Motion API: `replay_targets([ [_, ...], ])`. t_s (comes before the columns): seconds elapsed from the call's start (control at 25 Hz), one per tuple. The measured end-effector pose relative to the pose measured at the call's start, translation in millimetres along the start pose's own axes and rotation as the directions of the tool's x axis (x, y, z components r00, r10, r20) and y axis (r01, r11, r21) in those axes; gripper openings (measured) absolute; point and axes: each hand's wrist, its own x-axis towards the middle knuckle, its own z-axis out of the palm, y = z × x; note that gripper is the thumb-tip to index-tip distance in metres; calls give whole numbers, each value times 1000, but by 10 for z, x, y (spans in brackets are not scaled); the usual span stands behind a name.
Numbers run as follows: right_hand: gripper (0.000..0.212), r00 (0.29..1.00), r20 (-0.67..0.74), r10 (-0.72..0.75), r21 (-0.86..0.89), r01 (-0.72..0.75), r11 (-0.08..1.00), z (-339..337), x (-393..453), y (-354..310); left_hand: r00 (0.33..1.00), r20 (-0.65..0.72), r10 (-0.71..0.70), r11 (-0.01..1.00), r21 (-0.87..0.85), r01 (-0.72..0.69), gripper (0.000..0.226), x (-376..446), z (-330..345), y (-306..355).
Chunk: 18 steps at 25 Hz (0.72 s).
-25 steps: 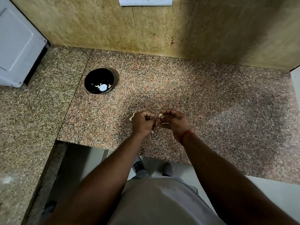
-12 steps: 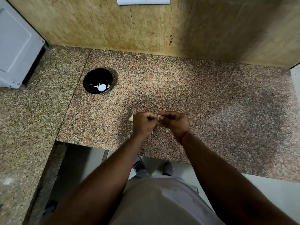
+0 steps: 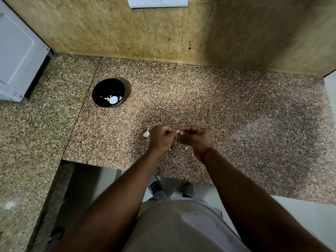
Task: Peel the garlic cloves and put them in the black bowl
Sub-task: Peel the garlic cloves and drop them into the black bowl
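My left hand (image 3: 161,138) and my right hand (image 3: 194,139) meet over the granite counter, both with curled fingers pinching a small pale garlic clove (image 3: 178,132) between them. Most of the clove is hidden by the fingers. A piece of garlic bulb (image 3: 146,133) lies on the counter just left of my left hand. A small pale scrap (image 3: 186,148) lies under my right hand. The black bowl (image 3: 101,88) stands far left of the hands and holds pale clove pieces around a bright white spot.
A white appliance (image 3: 18,57) stands at the far left on the side counter. The tiled wall with a white socket plate (image 3: 158,1) closes the back. The counter's front edge (image 3: 127,167) runs just below my wrists, with my feet on the floor beneath.
Both hands have stayed together at the same spot, working the clove with small finger movements. A pale scrap now shows below my right hand. The bowl has not moved.
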Motion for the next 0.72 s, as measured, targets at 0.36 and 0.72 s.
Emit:
replay_targets([
  [0.36,15,992,93,85,63,-91,994,-17,63,-64,983,165,-77,985,-141,101,22,-54,-38,108],
  [0.72,21,993,105,61,-35,-58,998,-57,85,-9,979,190,-80,988,-114,102,22,-60,-110,97],
])
